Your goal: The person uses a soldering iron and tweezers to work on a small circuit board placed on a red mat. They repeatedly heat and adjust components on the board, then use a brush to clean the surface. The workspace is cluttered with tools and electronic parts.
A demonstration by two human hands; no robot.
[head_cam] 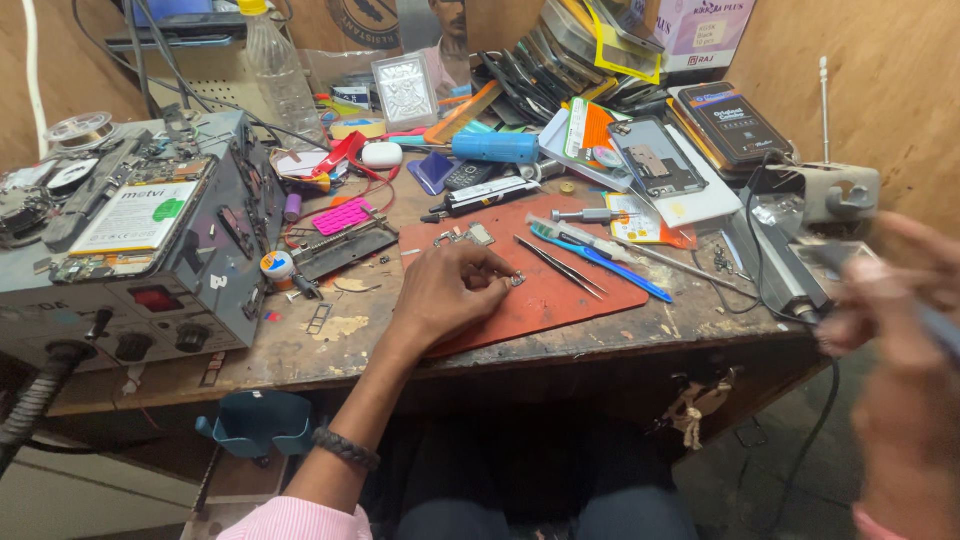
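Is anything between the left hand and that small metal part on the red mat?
Nothing visible: the left hand rests on the red mat with its fingertips already at the small metal part. The tweezers lie off to the right, clear of it.

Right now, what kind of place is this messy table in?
Probably a small phone repair bench. On the red work mat lie tweezers, an opened phone sits behind, and the left hand pinches a tiny metal part.

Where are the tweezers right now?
The tweezers lie on the red mat mid-bench, just right of the left hand, beside a blue-handled tool.
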